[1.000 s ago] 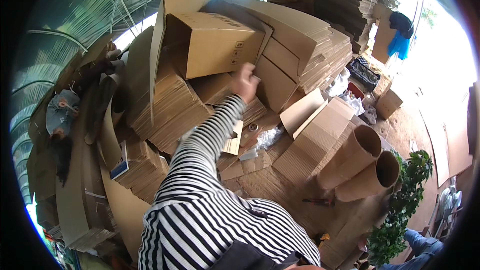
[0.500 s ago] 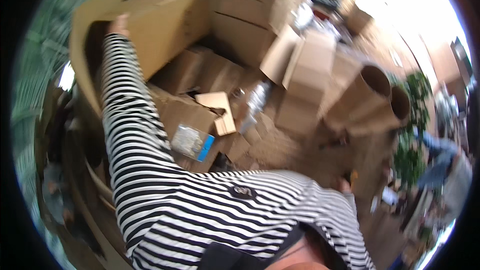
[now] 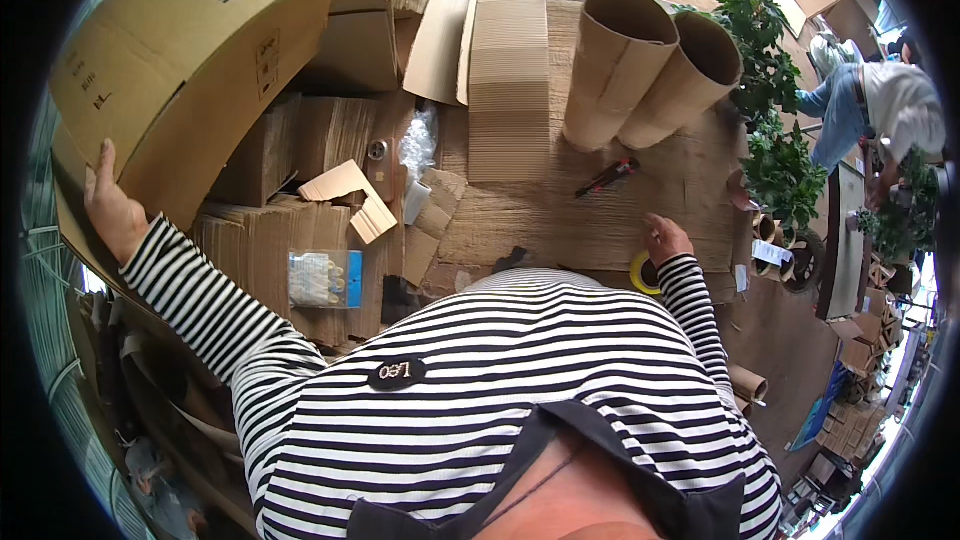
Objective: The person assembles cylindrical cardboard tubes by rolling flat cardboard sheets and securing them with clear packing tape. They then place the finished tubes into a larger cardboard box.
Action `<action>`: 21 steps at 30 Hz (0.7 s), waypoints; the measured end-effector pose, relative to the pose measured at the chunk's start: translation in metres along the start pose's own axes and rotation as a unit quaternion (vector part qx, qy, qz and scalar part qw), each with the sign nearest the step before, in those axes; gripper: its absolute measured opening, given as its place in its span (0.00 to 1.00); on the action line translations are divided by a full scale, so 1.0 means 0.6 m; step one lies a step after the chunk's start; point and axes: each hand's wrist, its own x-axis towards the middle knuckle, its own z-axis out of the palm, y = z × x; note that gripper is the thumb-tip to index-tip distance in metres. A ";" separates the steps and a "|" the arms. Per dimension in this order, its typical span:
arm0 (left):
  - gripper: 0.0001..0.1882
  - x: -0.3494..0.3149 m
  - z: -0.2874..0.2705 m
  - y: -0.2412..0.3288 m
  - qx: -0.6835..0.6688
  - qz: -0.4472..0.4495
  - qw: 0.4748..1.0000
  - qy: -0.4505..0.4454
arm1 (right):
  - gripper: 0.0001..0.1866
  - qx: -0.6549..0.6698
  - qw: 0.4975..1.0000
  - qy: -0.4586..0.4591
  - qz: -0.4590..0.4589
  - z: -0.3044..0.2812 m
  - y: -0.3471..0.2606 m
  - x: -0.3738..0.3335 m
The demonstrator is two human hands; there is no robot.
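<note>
A large tan cardboard box (image 3: 215, 50) with dark print rises tilted at the far left. My left hand (image 3: 115, 208) grips its lower near edge, with the fingers lying along the cardboard. On the right, my right hand (image 3: 668, 238) is low over the worktable (image 3: 500, 225), fingers loosely bent and apart, nothing visible in them. Just beside that wrist sits a roll of yellow tape (image 3: 641, 275), partly covered by the sleeve. A red and black utility knife (image 3: 607, 178) lies on the table beyond the right hand.
Ahead stands a stack of folded cardboard (image 3: 510, 80), beside two wide cardboard tubes (image 3: 620, 65). At left are cardboard stacks (image 3: 260, 240), a bag of small parts (image 3: 325, 280) and a cut cardboard piece (image 3: 350, 195). Leafy plants (image 3: 770, 100) and another person (image 3: 870, 105) are at right.
My view has swung toward the right. The large box has shifted and tilted, its printed face now showing, with my left hand lower on it. My right hand has come into clear sight.
</note>
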 end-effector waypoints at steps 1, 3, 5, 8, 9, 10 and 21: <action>0.32 -0.035 -0.003 0.026 -0.003 0.014 1.000 -0.017 | 0.19 0.018 0.999 0.028 -0.011 -0.005 0.003 0.006; 0.34 -0.091 -0.005 0.057 0.004 0.026 0.999 -0.033 | 0.18 0.079 0.993 0.082 -0.034 -0.020 0.017 0.022; 0.33 -0.142 -0.023 0.081 0.090 0.028 0.995 0.003 | 0.19 0.172 0.975 0.128 -0.059 -0.035 0.029 0.031; 0.32 -0.216 -0.048 0.097 0.171 0.077 0.979 -0.073 | 0.18 0.241 0.956 0.152 -0.077 -0.064 0.064 0.054; 0.32 -0.246 -0.046 0.096 0.191 0.091 0.975 -0.069 | 0.17 0.272 0.948 0.153 -0.067 -0.079 0.072 0.065; 0.31 -0.271 -0.041 0.100 0.203 0.098 0.971 -0.081 | 0.17 0.291 0.942 0.153 -0.063 -0.089 0.083 0.078; 0.19 -0.556 -0.007 -0.007 0.138 -0.051 0.951 -0.272 | 0.29 -0.046 0.994 -0.048 0.082 -0.083 0.172 0.105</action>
